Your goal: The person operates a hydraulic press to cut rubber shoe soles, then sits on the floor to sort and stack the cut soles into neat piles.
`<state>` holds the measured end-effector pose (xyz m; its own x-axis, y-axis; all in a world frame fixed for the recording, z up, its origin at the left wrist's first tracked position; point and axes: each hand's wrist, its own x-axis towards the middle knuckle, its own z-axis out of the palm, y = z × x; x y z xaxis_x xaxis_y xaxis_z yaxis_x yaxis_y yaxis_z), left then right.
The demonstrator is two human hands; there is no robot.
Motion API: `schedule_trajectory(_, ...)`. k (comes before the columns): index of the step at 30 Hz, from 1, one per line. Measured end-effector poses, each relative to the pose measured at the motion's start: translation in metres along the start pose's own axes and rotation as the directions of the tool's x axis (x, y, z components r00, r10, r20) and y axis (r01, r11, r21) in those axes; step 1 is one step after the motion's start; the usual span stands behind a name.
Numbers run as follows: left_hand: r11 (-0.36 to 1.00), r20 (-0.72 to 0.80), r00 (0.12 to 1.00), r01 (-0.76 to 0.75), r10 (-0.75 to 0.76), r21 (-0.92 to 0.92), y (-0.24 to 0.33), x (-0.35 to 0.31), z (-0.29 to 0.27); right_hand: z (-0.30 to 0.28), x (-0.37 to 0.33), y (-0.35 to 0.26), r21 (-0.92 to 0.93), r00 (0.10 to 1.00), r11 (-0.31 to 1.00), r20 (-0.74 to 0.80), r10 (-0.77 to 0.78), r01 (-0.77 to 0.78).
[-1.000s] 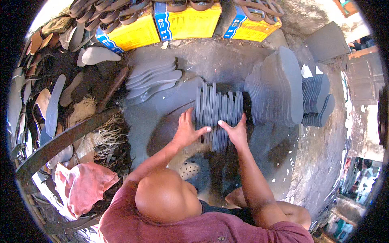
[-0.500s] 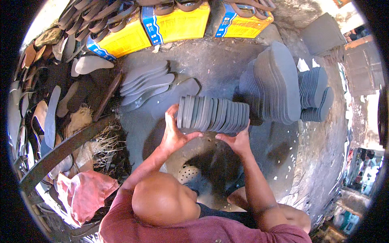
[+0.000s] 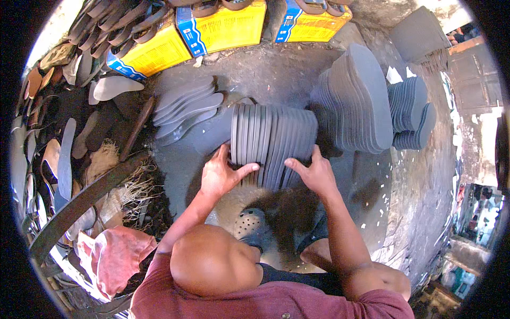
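Between my two hands is a row of grey shoe soles (image 3: 273,141), standing on edge and pressed side by side. My left hand (image 3: 219,173) grips its left end, thumb laid along the near side. At the right end my right hand (image 3: 317,173) clasps the row the same way, thumb pointing inward. The fingers of both hands are partly hidden behind the soles. Just past the row on the left lies a fanned pile of grey soles (image 3: 183,106). To the right of the row stands a big stack of larger soles (image 3: 353,101).
Smaller stacks of soles (image 3: 411,106) stand at the far right. Yellow and blue boxes (image 3: 220,29) line the back, with dark sandals (image 3: 127,24) on top. Loose sole pieces (image 3: 66,159), a curved dark strip (image 3: 87,202) and a pink cloth (image 3: 114,258) lie at left.
The held row of soles has tilted, so more of the soles' length shows. Both hands have turned with it and keep their hold at the two ends.
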<state>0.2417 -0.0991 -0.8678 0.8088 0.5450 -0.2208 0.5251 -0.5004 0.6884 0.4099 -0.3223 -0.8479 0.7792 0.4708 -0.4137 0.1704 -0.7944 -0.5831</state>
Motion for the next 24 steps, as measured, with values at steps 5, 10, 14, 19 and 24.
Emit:
schedule_trajectory(5, 0.991, 0.011, 0.996, 0.082, -0.083, 0.106, -0.033, 0.003, 0.046, 0.048, 0.021, 0.04, 0.12, 0.997, 0.993, 0.078, 0.006, -0.016)
schedule_trajectory(10, 0.963, -0.053, 0.984, -0.175, 0.168, -0.204, -0.009, 0.012, 0.002, 0.066, 0.047, 0.054, 0.764, 0.98, 0.616, 0.181, 0.081, -0.192)
schedule_trajectory(14, 0.922, -0.007, 0.932, -0.358, 0.361, -0.145, 0.065, 0.03, -0.001, 0.097, 0.076, 0.07, 0.905, 0.924, 0.282, 0.231, 0.305, -0.319)
schedule_trajectory(19, 0.877, 0.0, 0.877, -0.48, 0.48, -0.005, 0.092, 0.038, 0.035, 0.104, 0.022, 0.091, 0.839, 0.947, 0.544, -0.159, 0.28, -0.02)
schedule_trajectory(24, 0.869, -0.04, 0.871, -0.492, 0.491, -0.059, 0.094, 0.035, 0.049, 0.15, -0.018, 0.102, 0.488, 0.899, 0.838, -0.437, -0.008, 0.244)
